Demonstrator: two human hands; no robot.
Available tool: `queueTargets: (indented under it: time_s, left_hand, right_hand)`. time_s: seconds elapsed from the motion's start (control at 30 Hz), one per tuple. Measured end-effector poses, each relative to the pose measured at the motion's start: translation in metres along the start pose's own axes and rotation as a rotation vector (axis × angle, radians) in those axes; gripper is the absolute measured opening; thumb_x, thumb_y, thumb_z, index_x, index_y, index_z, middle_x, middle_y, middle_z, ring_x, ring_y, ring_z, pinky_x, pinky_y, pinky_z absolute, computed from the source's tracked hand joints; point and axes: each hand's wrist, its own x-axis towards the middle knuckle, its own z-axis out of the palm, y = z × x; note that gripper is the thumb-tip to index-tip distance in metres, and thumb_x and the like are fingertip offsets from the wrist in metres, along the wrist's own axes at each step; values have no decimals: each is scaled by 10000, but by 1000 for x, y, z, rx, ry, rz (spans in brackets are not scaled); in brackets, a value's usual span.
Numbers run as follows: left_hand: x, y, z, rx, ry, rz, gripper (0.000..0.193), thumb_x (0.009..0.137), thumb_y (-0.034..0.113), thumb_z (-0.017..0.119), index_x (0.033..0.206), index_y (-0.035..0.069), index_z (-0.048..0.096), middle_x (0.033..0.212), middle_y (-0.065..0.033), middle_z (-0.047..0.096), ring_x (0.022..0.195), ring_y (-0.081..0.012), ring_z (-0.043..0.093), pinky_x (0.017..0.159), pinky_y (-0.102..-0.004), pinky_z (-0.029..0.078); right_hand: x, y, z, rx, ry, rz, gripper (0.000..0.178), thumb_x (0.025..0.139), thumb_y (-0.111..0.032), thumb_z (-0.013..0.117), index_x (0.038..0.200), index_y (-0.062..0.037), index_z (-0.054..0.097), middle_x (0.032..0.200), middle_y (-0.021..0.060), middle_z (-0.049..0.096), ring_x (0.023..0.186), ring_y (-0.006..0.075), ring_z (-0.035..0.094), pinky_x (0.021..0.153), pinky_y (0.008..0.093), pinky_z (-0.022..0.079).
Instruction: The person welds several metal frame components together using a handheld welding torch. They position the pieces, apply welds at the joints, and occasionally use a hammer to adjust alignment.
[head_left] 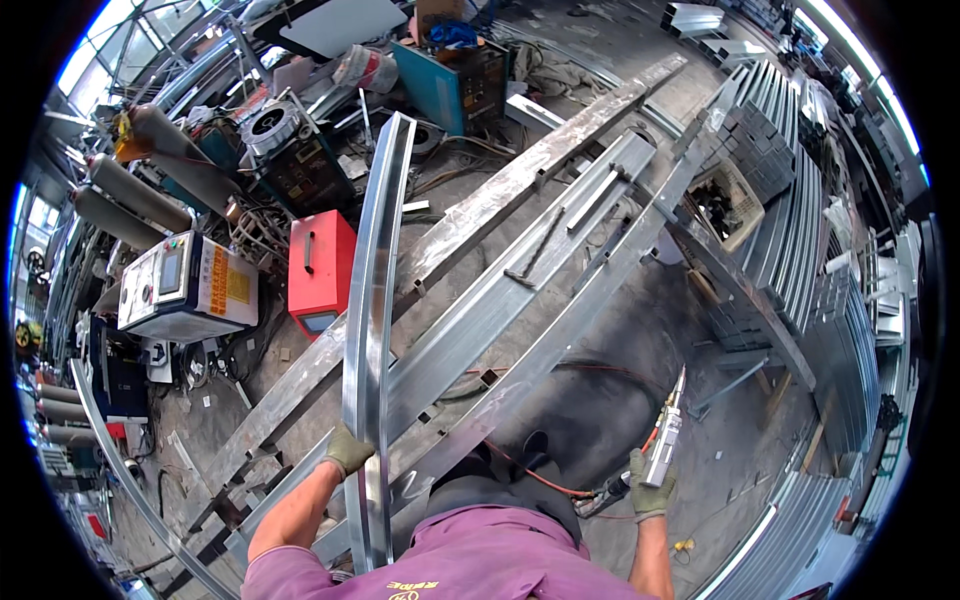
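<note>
My left hand (348, 452), in a grey-green work glove, is closed round the edge of a long shiny steel channel (378, 230). The channel runs away from me and lies across the other metal lengths. Off to my right side, my gloved right hand (652, 485) grips a silver handheld welding gun (664, 445). Its thin pointed nozzle is turned up and away from me, and an orange-red hose (560, 488) trails from it. Beyond my left hand, a thin dark T-shaped tool (540, 250) rests on a wide galvanized channel (480, 310).
Two long steel beams (540, 160) (560, 350) cross the work area diagonally. On the left stand a red box (318, 265), a white machine (185, 285) and gas cylinders (135, 200). Stacked steel profiles (775, 190) and a plastic crate (745, 225) are at right. Hoses lie on the floor.
</note>
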Motion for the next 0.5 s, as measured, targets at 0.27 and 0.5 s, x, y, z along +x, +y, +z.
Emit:
queueTargets:
  time_s: [0.27,0.5]
  left_hand:
    - [-108,87,-36,-72,-88,-45,617,705,264,833,1181,-72,629,1060,-275,719,991,-401,738,908,-474,590]
    - [-153,114,-29,71,-176,39,692,735,256,819,1299,-65,576,1160,-297,703,1112,-452,698,1023,-477,548]
  right_hand:
    - [-12,-14,11,206,32,78,347,945,-290,847,1129,-25,718,919,123,726,794,284,697,761,435,569]
    - [-10,-4,16,9,-46,35,362,928,-352,858,1014,-32,710,848,136,716,749,312,691,713,450,560]
